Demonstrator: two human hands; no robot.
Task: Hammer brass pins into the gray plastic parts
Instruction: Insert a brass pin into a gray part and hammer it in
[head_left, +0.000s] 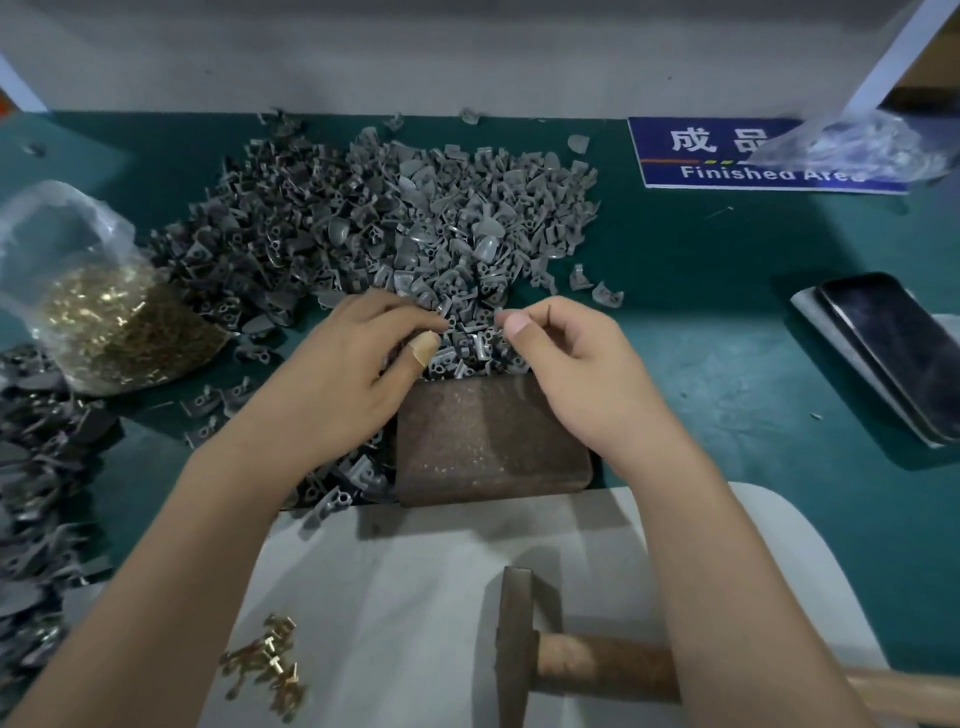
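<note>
Both hands reach forward over the block (488, 441) into the gray parts (395, 218). The left hand (348, 358) lies palm down with fingers curled in the parts, its grip hidden. The right hand (566, 353) seems to pinch one small part; the pins (270, 660) and hammer (524, 649) lie near.

On the blue rectangular sign (727, 156) laid flat on the green table (701, 291), white characters "成品" and "Finished Area" are read, partly covered by a clear plastic bag (852, 145).

Gray plastic parts (395, 218): large loose heap on green mat, far side of rusty block. Brass pins (270, 657): small loose cluster on white cloth, near-left. Hammer (524, 649) lies flat on cloth, untouched, wooden handle pointing right.
</note>
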